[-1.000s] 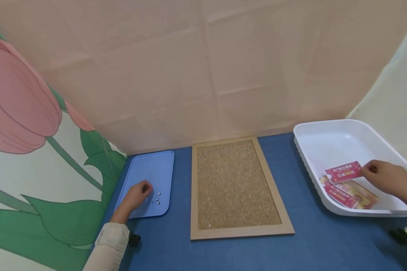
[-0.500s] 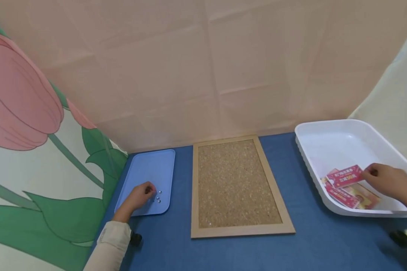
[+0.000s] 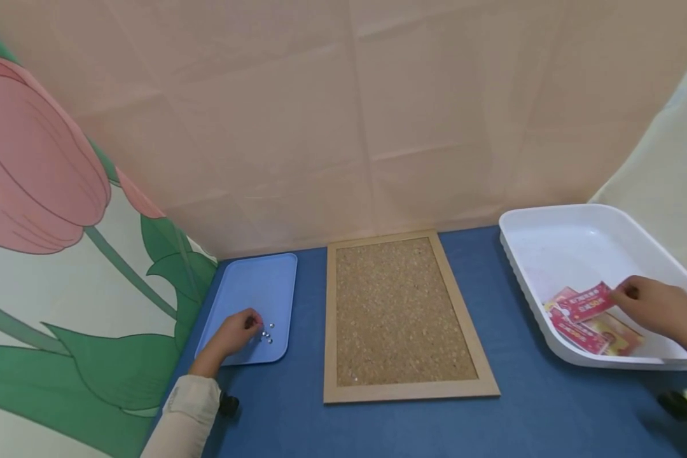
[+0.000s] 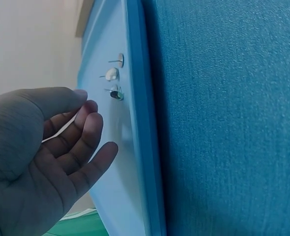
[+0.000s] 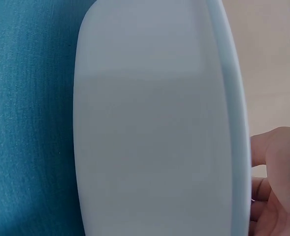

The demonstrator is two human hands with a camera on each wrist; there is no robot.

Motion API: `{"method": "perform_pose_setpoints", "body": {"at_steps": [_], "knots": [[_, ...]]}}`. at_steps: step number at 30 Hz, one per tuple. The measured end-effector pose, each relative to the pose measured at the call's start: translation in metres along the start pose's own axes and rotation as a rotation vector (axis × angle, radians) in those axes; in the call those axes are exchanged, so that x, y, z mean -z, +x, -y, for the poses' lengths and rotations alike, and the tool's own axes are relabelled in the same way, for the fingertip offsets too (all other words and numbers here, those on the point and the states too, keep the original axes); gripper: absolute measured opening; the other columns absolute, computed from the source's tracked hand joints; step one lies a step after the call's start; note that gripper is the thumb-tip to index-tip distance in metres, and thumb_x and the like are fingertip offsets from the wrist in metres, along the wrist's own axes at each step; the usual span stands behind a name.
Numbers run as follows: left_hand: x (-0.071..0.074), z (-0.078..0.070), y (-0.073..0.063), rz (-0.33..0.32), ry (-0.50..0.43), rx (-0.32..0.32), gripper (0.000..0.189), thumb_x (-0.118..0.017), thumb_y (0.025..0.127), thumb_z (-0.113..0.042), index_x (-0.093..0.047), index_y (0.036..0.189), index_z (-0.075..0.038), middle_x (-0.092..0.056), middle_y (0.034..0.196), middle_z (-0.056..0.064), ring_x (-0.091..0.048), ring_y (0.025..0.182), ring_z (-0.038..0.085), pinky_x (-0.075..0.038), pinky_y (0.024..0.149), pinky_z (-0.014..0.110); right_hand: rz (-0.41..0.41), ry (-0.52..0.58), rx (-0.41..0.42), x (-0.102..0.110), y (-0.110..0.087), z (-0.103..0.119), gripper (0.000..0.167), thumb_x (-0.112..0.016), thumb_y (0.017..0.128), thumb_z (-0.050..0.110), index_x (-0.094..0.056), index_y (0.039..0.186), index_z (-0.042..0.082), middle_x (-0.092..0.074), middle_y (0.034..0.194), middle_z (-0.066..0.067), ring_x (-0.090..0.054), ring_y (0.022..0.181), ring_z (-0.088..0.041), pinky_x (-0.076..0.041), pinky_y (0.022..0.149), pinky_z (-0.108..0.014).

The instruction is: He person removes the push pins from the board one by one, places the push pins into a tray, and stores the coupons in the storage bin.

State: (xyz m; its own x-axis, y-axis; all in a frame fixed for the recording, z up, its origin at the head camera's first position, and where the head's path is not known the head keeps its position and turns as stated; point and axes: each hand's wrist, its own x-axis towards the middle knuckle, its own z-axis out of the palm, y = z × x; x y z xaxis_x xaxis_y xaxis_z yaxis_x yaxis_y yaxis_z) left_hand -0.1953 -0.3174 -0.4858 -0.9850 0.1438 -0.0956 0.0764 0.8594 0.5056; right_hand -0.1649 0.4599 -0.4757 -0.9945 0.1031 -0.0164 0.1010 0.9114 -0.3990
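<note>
In the head view my left hand [image 3: 236,332] is over the blue tray [image 3: 256,280], beside several thumbtacks [image 3: 270,340]. In the left wrist view its thumb and index tips come close together, other fingers loosely bent, near the silver thumbtacks [image 4: 112,74]; whether anything tiny is between the tips cannot be made out. My right hand [image 3: 661,306] pinches the right end of a pink coupon [image 3: 586,303] inside the white bin [image 3: 584,222]. Under it lie another pink coupon [image 3: 578,332] and a yellowish card [image 3: 621,334]. In the right wrist view the bin wall [image 5: 154,137] hides the coupons and the fingertips.
A wood-framed cork board [image 3: 403,312] lies between tray and bin on the blue table [image 3: 412,429]. A small shiny spot [image 3: 354,378] shows near its lower left corner. A beige sheet [image 3: 263,127] hangs behind; a tulip-printed sheet [image 3: 40,159] borders the left.
My left hand has shifted slightly right toward the thumbtacks, and some of the tacks have moved a little. The coupon in my right hand has lowered and tilted toward the others.
</note>
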Motion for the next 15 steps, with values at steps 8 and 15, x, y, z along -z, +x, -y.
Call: {"method": "perform_pose_setpoints", "body": {"at_steps": [8,15], "knots": [[0.001,-0.005,0.003,-0.021,-0.003,-0.014,0.004,-0.064,0.093,-0.010,-0.061,0.093,-0.007,-0.057,0.080,0.001,-0.051,0.073,0.016,-0.044,0.066,0.034,0.010,0.019,0.037,0.003,0.001,0.000,0.048,-0.065,0.091,0.031,-0.052,0.097,-0.015,-0.057,0.075,-0.015,-0.050,0.063,-0.025,-0.053,0.053,-0.041],[0.001,-0.018,0.004,-0.050,0.028,-0.089,0.006,-0.064,0.093,-0.012,-0.061,0.090,-0.007,-0.058,0.079,-0.001,-0.052,0.074,0.015,-0.045,0.068,0.034,-0.005,0.010,0.068,0.010,-0.001,0.017,0.057,-0.063,0.092,0.042,-0.053,0.100,-0.013,-0.056,0.075,-0.011,-0.050,0.064,-0.024,-0.053,0.053,-0.041]]}}
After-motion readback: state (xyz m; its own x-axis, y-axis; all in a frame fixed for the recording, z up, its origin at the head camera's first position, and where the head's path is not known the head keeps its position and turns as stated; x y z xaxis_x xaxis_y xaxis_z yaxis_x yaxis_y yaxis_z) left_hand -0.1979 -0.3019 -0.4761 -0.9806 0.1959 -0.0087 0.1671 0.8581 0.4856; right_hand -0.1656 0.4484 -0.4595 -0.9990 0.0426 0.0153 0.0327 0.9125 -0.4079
